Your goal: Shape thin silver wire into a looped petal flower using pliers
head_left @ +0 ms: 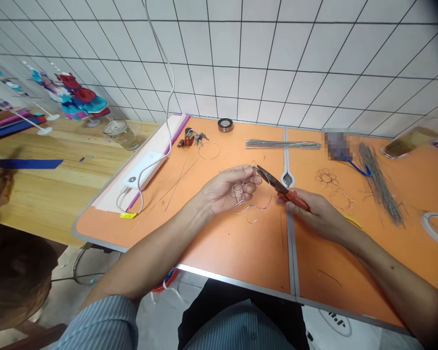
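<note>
I see left grip (228, 189) narrow, curled on wire piece (255, 206); right grip (317, 214) closed on red pliers (282, 188), tips at wire just right of left grip. Looks like bending step; next move calls for steady left hold. Wire rods (282, 144) beyond both grips.

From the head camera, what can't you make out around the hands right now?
Wire piece: the left hand hides part of it, so its full shape is unclear.
Red-handled pliers: the right hand covers much of the handles.
Pixelated patch by the blue cord: too blurred to identify.
Glass container: cut off by the right edge.
</note>
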`<state>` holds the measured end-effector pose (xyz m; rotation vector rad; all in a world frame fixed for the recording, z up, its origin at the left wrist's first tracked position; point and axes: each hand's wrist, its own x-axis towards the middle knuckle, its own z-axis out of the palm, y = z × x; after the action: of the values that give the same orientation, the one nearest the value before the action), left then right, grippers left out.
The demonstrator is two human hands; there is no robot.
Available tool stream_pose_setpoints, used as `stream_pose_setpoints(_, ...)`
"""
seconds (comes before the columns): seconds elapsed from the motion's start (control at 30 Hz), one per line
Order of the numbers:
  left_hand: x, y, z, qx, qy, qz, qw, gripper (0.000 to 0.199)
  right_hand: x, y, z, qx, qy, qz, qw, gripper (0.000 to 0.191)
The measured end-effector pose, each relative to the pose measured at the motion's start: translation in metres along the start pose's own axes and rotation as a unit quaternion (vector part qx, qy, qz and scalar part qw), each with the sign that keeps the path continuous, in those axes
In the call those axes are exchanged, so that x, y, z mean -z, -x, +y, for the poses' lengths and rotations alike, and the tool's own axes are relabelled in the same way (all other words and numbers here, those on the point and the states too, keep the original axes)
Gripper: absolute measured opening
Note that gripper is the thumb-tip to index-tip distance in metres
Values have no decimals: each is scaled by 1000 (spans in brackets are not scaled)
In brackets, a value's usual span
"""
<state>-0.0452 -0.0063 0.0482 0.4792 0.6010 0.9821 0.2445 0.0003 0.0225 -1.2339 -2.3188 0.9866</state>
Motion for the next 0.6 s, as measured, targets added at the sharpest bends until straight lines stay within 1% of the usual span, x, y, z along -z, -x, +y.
stream_pose_setpoints(0.17, -1, 0, -1, 12, 6, -13, 1000, 17, -3, 0, 6, 17, 12, 17, 1000, 44)
stream_pose_setpoints(0.33, -1, 0, -3, 33, 42, -20, 998, 19, -4, -1, 4, 41, 24, 28, 998, 39)
stream_pose_setpoints(0.5, -3, 1, -4, 50, 58, 3, 997, 23, -5, -2, 3, 58, 31, 41, 997, 34)
stream_pose_setpoints(0.6, -6, 2, -4, 52, 70, 15, 996, 29, -6, -2, 6, 66, 33, 45, 996, 31)
